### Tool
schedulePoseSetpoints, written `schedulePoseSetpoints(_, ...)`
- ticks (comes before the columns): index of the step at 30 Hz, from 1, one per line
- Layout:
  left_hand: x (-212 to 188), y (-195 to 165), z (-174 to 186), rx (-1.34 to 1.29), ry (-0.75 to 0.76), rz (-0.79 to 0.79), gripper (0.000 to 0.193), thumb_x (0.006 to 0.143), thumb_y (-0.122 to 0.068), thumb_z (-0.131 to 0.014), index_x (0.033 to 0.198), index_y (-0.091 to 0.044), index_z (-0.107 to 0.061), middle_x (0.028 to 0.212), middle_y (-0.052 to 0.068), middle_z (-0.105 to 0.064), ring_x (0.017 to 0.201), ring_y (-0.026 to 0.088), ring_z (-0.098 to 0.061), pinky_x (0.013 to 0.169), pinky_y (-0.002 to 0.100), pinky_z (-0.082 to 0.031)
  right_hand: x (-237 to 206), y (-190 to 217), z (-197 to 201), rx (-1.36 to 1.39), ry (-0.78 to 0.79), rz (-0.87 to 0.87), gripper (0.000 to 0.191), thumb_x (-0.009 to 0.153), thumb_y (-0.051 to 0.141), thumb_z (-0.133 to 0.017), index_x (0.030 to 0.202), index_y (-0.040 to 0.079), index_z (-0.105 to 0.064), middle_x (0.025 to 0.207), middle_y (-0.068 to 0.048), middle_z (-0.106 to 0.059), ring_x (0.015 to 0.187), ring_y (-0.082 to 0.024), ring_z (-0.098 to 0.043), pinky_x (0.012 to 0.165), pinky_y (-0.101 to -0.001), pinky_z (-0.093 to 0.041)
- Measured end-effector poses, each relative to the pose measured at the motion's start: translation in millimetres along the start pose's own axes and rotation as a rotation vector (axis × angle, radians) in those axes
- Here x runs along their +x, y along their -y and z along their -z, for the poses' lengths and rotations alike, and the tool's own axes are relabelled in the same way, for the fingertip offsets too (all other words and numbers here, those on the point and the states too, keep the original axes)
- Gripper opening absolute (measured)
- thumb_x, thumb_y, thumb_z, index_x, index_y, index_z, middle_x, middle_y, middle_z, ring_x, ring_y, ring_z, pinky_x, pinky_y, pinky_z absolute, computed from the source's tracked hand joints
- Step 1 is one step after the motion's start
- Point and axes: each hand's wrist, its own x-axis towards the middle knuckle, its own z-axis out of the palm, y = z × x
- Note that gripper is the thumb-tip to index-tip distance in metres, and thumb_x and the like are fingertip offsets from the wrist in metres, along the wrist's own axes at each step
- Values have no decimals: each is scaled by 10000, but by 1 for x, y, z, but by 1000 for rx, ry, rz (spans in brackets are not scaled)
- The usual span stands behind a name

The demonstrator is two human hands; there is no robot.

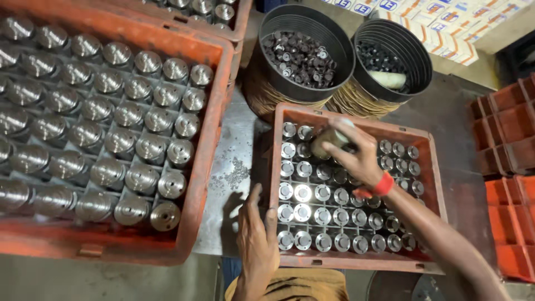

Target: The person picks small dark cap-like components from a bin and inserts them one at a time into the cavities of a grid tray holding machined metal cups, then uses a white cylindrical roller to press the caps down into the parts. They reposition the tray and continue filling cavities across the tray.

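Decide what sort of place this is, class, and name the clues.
Probably a metal-parts workshop or factory: red crates of shiny machined parts, black bins of small components, and metal shavings on the bench.

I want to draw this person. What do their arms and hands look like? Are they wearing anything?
Both arms are bare, with no sleeves and no gloves. The right hand has a red band around its wrist. The left hand wears nothing: no ring, watch or band shows.
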Motion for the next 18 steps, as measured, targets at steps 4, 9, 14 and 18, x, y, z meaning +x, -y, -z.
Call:
schedulePoseSetpoints(4,-1,2,-1,-2,-18,26,567,1044,-373,-457,1494,-29,-437,1458,219,-542,1317,408,-522,1054,495,-411,-40,16,27,173,-51,-148,542,887,174,-793,1392,99,-612,1315,-155,-703,1157,-271,-722,1022,-423,-602)
schedulePoseSetpoints(9,-1,1,-2,94,-10,83,596,957,-336,-601,1463,-42,-482,1447,207,-543,1328,392,-489,1036,491,-389,-88,49,72,173,-174,-245,509,905,131,-772,1384,72,-608,1281,-120,-719,1181,-242,-707,1043,-383,-577)
schedulePoseSetpoints(14,-17,-22,-3,16,-250,-341,340,977,-170,-684,1296,-68,-629,1318,122,-670,1272,306,-632,1106,440,-502,-137,74,100,64,-71,-265,519,745,100,-842,1234,32,-682,1200,-120,-747,1076,-241,-744,961,-375,-585)
schedulePoseSetpoints(18,-33,-61,-18,50,-89,-524,326,930,-148,-750,1229,-65,-649,1274,89,-687,1245,300,-657,1103,463,-500,-181,83,117,125,-181,-230,514,843,115,-828,1301,39,-607,1238,-120,-721,1172,-254,-716,989,-342,-575)
